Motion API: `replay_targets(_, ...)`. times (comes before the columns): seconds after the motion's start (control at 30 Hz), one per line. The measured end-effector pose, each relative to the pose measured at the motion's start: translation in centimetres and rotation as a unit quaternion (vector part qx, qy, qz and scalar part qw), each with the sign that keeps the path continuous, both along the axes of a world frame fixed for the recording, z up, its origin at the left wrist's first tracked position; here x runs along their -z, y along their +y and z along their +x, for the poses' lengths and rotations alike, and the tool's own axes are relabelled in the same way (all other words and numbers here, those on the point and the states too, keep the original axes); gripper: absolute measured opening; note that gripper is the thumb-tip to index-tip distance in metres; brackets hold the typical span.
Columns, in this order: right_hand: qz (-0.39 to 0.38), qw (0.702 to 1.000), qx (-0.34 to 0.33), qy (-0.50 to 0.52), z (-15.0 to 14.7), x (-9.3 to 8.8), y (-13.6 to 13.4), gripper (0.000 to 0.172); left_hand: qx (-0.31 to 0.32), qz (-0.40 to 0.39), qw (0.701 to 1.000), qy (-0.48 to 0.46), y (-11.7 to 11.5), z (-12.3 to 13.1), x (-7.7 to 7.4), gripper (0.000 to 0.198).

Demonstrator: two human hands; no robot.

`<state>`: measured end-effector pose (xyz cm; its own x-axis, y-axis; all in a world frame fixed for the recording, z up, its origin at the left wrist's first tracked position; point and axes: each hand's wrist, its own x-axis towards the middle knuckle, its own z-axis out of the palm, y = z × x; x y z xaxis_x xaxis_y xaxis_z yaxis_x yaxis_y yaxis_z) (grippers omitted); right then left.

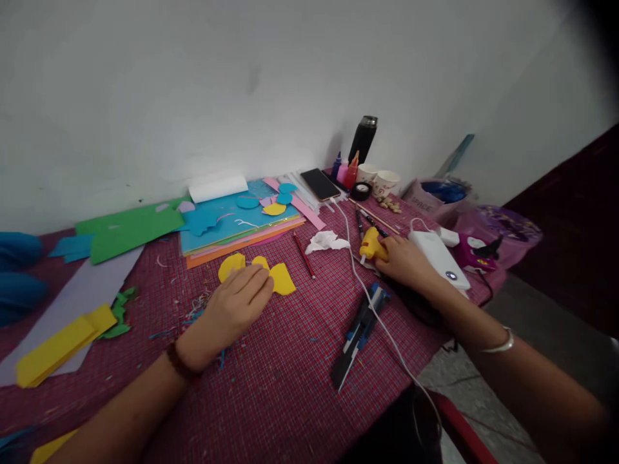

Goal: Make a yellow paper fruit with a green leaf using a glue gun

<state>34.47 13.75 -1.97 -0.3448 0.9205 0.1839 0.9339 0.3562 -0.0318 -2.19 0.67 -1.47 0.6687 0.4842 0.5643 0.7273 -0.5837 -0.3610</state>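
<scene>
My left hand lies flat with its fingers stretched out, partly covering yellow cut-out pieces on the table. Another rounded yellow piece shows just beyond its fingers. Over on the right, my right hand has its fingers closed on a yellow hot glue gun, whose nozzle points left and toward me. The gun's handle is mostly hidden under the hand. Close to it lie a crumpled white tissue and a blue-and-black utility knife.
Coloured sheets and a green sheet lie along the wall. A white cable crosses the table. A power bank, phone, paper cups and black flask stand or lie toward the right.
</scene>
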Motion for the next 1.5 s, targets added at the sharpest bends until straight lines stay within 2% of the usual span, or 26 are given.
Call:
replay_targets(0.13, 0.041, 0.997, 0.041, 0.056, 0.8, -2.9, -0.6, 0.038, -0.036, 0.001, 0.999, 0.015, -1.1, 1.5, -0.7, 0.013)
replay_targets(0.23, 0.057, 0.992, 0.04, 0.107, 0.5, -5.5, -2.4, 0.044, -0.107, -0.064, 0.992, 0.012, -2.0, 3.3, -1.2, 0.008)
replay_targets(0.3, 0.001, 0.978, -0.026, 0.206, -1.0, -6.5, -3.7, 0.035, -0.14, -0.118, 0.983, 0.008, -2.7, 4.5, -1.5, 0.013)
replay_targets(0.37, -0.116, 0.941, -0.112, 0.297, -3.3, -6.7, -4.6, 0.03, -0.148, -0.169, 0.974, 0.002, -3.1, 5.4, -1.4, 0.013)
replay_targets(0.47, -0.266, 0.88, -0.178, 0.352, -7.2, -6.2, -4.7, 0.03, -0.126, -0.207, 0.97, -0.02, -3.4, 6.0, -0.5, 0.009)
replay_targets(0.57, -0.29, 0.856, -0.244, 0.35, -9.9, -5.2, -3.7, 0.029, -0.105, -0.212, 0.971, -0.038, -3.3, 5.8, 1.0, 0.014)
replay_targets(0.73, -0.277, 0.856, -0.276, 0.338, -10.7, -3.8, -2.5, 0.03, -0.097, -0.201, 0.974, -0.048, -3.1, 5.7, 2.4, 0.016)
replay_targets(0.9, -0.288, 0.858, -0.276, 0.324, -10.1, -2.5, -2.4, 0.035, -0.096, -0.19, 0.976, -0.053, -3.2, 6.1, 2.2, 0.016)
replay_targets(1.07, -0.277, 0.874, -0.27, 0.294, -10.1, -1.6, -2.1, 0.033, -0.1, -0.202, 0.973, -0.053, -3.2, 6.0, 2.2, 0.013)
replay_targets(1.3, -0.272, 0.864, -0.282, 0.317, -10.5, -1.5, -2.0, 0.024, -0.097, -0.225, 0.968, -0.051, -3.1, 6.0, 2.2, 0.011)
replay_targets(1.5, -0.282, 0.861, -0.282, 0.315, -11.2, -1.7, -2.2, 0.026, -0.107, -0.227, 0.967, -0.036, -2.9, 6.1, 2.1, 0.01)
